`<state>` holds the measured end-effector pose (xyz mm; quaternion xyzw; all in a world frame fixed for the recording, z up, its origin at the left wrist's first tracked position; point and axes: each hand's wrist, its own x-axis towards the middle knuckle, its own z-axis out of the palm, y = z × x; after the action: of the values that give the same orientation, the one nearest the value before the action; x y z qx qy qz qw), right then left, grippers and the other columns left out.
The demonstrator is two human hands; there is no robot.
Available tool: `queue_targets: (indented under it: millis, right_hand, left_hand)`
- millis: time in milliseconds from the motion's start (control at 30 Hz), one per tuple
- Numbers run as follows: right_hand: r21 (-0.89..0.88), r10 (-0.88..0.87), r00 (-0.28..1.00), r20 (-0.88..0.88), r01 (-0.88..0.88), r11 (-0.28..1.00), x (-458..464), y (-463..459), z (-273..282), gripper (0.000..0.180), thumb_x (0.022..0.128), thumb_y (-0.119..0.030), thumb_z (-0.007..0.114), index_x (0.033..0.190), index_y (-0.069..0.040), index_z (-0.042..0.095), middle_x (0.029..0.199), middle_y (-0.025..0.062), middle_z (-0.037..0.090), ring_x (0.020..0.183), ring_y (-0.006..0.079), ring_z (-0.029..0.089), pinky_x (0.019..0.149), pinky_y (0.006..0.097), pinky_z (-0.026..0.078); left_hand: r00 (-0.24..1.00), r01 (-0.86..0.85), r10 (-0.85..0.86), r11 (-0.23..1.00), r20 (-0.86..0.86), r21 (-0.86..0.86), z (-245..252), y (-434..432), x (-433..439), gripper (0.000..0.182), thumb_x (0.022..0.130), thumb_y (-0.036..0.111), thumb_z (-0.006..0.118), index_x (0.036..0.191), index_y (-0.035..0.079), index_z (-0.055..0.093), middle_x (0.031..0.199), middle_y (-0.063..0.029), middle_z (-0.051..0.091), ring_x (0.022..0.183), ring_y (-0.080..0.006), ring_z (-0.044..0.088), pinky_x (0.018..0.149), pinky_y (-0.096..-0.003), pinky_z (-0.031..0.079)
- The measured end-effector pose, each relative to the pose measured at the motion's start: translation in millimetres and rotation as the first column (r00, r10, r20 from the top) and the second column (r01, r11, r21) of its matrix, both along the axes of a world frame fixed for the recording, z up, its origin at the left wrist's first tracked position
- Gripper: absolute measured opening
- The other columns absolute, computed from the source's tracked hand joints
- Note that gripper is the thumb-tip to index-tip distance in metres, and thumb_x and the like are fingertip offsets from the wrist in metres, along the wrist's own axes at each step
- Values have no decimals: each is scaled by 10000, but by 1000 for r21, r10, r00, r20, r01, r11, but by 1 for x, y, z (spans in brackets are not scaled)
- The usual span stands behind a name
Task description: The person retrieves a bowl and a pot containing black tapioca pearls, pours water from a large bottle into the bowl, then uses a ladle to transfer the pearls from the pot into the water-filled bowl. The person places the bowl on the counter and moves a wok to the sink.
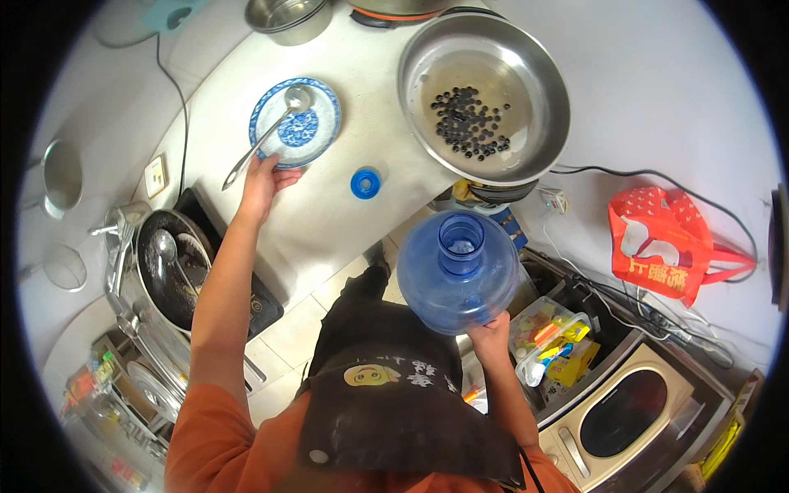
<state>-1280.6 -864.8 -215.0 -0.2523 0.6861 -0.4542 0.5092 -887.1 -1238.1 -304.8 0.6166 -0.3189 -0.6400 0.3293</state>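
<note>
My left hand (265, 188) grips the near rim of a blue-and-white plate (317, 138) at the upper left of the white table. Across that plate lies a metal ladle (266, 137), its handle sticking out past the rim beside my thumb. My right hand (492, 338) holds a large translucent blue water jug (425, 271) low on its side, in front of me. The jug's uncapped mouth faces up towards the camera. Between plate and jug, a blue ring-shaped cap (365, 184) rests on the table.
A wide steel pan (558, 117) holds clear liquid and many small dark balls at the table's right edge. Steel bowls (290, 24) stand at the back. A black frying pan (179, 308) lies to the left. A red bag (659, 246) and a cream-coloured appliance (567, 425) are to the right.
</note>
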Motion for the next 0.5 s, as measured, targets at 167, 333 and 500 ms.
queue_targets:
  millis: [167,333,500]
  right_hand:
    - [-7,-82,996,-47,82,997,-21,16,-1,112,901,24,758,995,5,816,950,-25,785,899,91,694,835,300,563]
    - [-43,-225,974,34,226,973,-45,38,-4,122,926,-16,804,1044,3,824,998,-1,822,939,113,737,894,330,594]
    - [-108,-223,975,15,223,969,-83,64,-30,189,941,-63,834,1116,8,828,1069,23,842,992,130,749,925,340,597]
  left_hand:
    - [999,-39,40,999,31,-12,-9,0,-4,501,1226,340,574,1570,-3,449,1273,-236,791,1035,-278,834,951,-361,697]
    - [998,-17,17,1000,57,1,19,35,-17,535,1227,387,587,1587,0,504,1316,-182,790,1120,-255,817,951,-356,685]
    - [819,409,-405,909,407,81,94,144,-130,611,1130,329,758,1639,60,554,1394,-128,762,1206,-236,785,996,-360,631]
